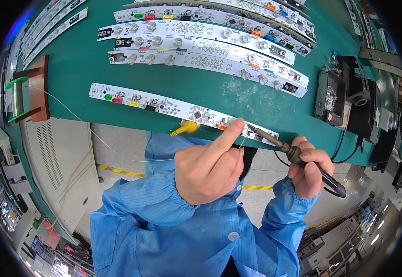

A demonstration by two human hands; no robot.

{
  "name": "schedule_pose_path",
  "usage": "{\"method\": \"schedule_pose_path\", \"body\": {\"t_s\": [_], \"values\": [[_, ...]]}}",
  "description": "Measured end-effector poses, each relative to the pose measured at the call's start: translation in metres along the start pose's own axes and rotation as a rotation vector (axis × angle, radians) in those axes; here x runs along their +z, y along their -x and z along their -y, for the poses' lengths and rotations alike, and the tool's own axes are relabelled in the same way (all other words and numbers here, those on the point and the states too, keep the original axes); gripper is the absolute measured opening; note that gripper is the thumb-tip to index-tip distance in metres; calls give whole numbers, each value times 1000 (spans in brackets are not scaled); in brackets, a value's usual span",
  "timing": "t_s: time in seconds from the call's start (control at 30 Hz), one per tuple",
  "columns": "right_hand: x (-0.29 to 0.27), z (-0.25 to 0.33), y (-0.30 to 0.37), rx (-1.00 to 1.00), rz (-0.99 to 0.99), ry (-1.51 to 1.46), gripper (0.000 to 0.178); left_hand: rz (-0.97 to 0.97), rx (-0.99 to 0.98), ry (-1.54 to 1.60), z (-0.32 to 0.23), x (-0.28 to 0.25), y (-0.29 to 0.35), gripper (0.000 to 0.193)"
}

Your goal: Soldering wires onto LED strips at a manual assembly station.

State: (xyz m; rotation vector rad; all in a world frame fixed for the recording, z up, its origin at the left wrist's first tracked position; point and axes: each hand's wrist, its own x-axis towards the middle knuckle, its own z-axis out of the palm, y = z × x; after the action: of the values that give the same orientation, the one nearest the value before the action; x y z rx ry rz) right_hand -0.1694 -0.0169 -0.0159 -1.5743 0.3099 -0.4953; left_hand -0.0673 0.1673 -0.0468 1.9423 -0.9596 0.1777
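Note:
A long white circuit board [178, 110] lies along the near edge of the green bench, with small coloured connectors on it. My right hand [310, 166] is closed round the dark handle of a soldering iron [270, 137], whose tip meets the board near its right end. My left hand [210, 171] pinches thin solder wire [154, 160]. Its index finger reaches out onto the board beside the iron's tip and hides part of it. The wire trails back to a solder reel [17, 98] on a brown stand at the left.
Several similar boards [205, 57], some with coil springs, lie in rows farther back. More boards [55, 39] sit at the far left. A black soldering-iron stand [332, 97] occupies the right side. A yellow plug [184, 128] with a cord hangs at the bench's front edge.

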Motion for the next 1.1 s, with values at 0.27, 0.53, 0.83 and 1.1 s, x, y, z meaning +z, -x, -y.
{"method": "schedule_pose_path", "body": {"t_s": [0.27, 0.53, 0.83, 1.1], "values": [[-2, -4, 2, -21, 19, -19, 22, -40, 5, -22, 0, 4, 2, 17], [1, -2, 2, -12, -11, -7, 23, -43, 21, -29, 1, 3, 1, 12], [0, -6, 4, -30, -1, -26, 23, -34, 7, -21, 0, 3, 1, 11], [-3, -5, 4, -28, 13, -45, 23, 6, -94, 31, -10, -4, -6, 16]]}}
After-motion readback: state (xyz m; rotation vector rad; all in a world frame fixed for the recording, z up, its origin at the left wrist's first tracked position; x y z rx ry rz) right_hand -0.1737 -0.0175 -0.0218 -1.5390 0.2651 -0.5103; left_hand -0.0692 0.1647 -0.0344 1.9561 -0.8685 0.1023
